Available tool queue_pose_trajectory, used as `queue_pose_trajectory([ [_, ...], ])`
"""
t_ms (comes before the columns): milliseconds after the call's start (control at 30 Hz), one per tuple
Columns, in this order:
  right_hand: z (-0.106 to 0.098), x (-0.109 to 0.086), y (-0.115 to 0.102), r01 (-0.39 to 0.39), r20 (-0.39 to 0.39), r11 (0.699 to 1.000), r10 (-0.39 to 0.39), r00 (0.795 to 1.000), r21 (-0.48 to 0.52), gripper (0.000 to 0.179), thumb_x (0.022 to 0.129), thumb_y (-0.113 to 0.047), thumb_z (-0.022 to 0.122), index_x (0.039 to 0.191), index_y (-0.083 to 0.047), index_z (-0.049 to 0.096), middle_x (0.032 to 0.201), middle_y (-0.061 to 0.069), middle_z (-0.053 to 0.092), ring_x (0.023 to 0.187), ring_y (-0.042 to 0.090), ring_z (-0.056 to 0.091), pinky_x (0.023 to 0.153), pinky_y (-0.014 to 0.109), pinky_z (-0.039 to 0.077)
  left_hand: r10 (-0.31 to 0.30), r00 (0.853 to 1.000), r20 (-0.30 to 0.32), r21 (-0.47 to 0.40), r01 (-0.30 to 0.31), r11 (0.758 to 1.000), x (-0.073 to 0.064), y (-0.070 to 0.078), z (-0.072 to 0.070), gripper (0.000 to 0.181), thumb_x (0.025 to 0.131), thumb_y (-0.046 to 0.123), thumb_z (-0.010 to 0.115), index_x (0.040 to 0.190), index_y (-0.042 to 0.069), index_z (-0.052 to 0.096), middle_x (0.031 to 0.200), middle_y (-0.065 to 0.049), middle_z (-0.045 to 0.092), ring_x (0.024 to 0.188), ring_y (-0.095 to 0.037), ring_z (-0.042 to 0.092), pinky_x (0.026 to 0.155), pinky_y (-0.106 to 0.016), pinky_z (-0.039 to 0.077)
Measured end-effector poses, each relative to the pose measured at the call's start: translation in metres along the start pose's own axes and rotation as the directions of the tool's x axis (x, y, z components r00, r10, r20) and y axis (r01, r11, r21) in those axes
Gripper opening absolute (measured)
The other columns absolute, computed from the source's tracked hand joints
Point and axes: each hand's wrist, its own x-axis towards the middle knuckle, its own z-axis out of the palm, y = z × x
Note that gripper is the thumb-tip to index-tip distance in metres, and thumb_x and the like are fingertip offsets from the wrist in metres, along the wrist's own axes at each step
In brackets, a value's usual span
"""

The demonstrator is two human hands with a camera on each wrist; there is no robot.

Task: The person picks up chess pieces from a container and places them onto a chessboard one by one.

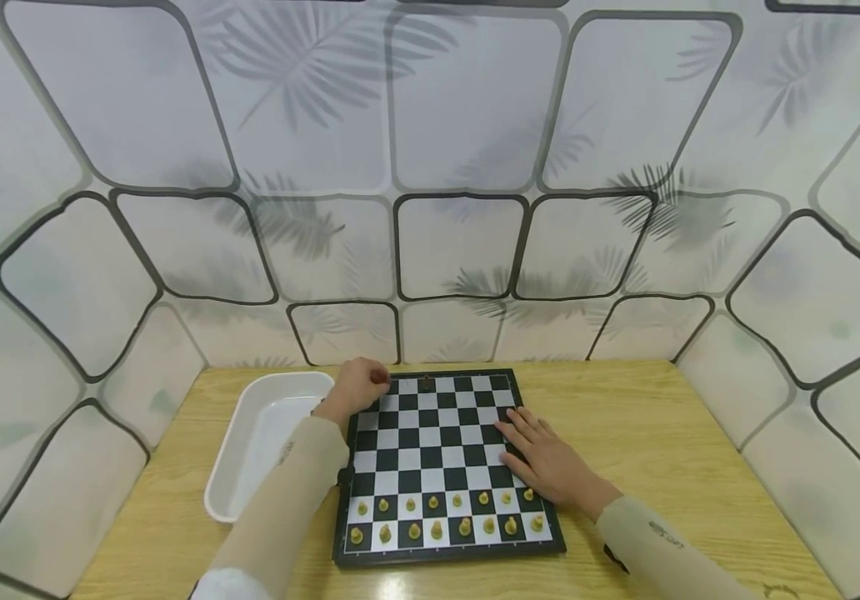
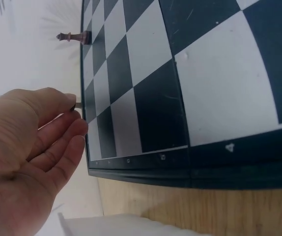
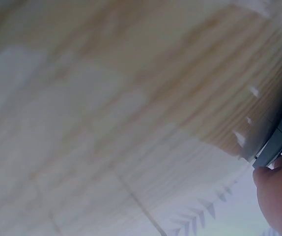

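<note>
A black-and-white chessboard (image 1: pixel 441 457) lies on the table, with two rows of yellowish chess pieces (image 1: pixel 436 528) along its near side. One dark chess piece with a pointed top (image 2: pixel 74 37) stands on the far row. My left hand (image 1: pixel 358 387) is at the board's far left corner. Thumb and fingertips pinch a small dark chess piece (image 2: pixel 73 106), mostly hidden by the fingers. My right hand (image 1: pixel 550 462) rests with extended fingers on the board's right edge. In the right wrist view, only part of that hand (image 3: pixel 281 196) shows beside the board's dark edge.
Left of the board sits a white plastic tray (image 1: pixel 223 467), partly covered by my left sleeve. The wooden table (image 1: pixel 640 433) extends to the right. A patterned wall covering (image 1: pixel 460 250) with leaf prints rises behind the table.
</note>
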Motion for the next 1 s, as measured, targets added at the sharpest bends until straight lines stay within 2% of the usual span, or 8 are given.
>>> queue_pose_trajectory([
  [233,-0.001,-0.001,-0.001,0.013,-0.008,1.0,-0.013,1.0,-0.005,0.063,0.111,-0.048,0.045,0.163,-0.012,0.04,0.17,0.019,0.034,0.161,0.041,0.025,0.127,0.058,0.028,-0.017,1.0,0.011,0.004,0.017,1.0,0.001,-0.003,0.006,0.01,0.097,0.008,0.073,0.104,0.004,0.078,0.104,-0.011,0.077,0.095,-0.024,0.07,0.089,-0.043,0.059],
  [433,-0.002,-0.001,-0.001,0.018,-0.012,1.0,-0.018,1.0,-0.01,0.063,0.111,-0.047,0.046,0.162,-0.012,0.041,0.17,0.018,0.034,0.161,0.04,0.025,0.127,0.057,0.028,0.019,1.0,-0.017,0.009,-0.019,1.0,0.003,-0.004,0.008,0.008,0.095,0.006,0.073,0.101,0.003,0.078,0.101,-0.012,0.078,0.093,-0.025,0.071,0.088,-0.044,0.059],
  [700,-0.002,0.0,0.0,0.018,-0.005,1.0,-0.018,1.0,-0.017,0.064,0.111,-0.048,0.045,0.163,-0.012,0.04,0.17,0.019,0.034,0.161,0.04,0.025,0.128,0.057,0.028,0.028,0.999,-0.043,-0.002,-0.029,1.0,0.005,-0.005,0.012,0.01,0.094,0.004,0.074,0.102,0.001,0.079,0.1,-0.013,0.079,0.095,-0.027,0.072,0.089,-0.045,0.059],
  [1000,-0.002,0.0,0.0,0.013,-0.003,1.0,-0.013,1.0,-0.015,0.064,0.111,-0.048,0.045,0.163,-0.012,0.04,0.17,0.019,0.034,0.161,0.04,0.024,0.127,0.057,0.028,0.001,0.999,-0.037,-0.01,-0.002,1.0,0.007,-0.006,0.014,0.014,0.095,0.006,0.074,0.107,0.0,0.079,0.105,-0.014,0.079,0.101,-0.029,0.073,0.093,-0.045,0.059],
])
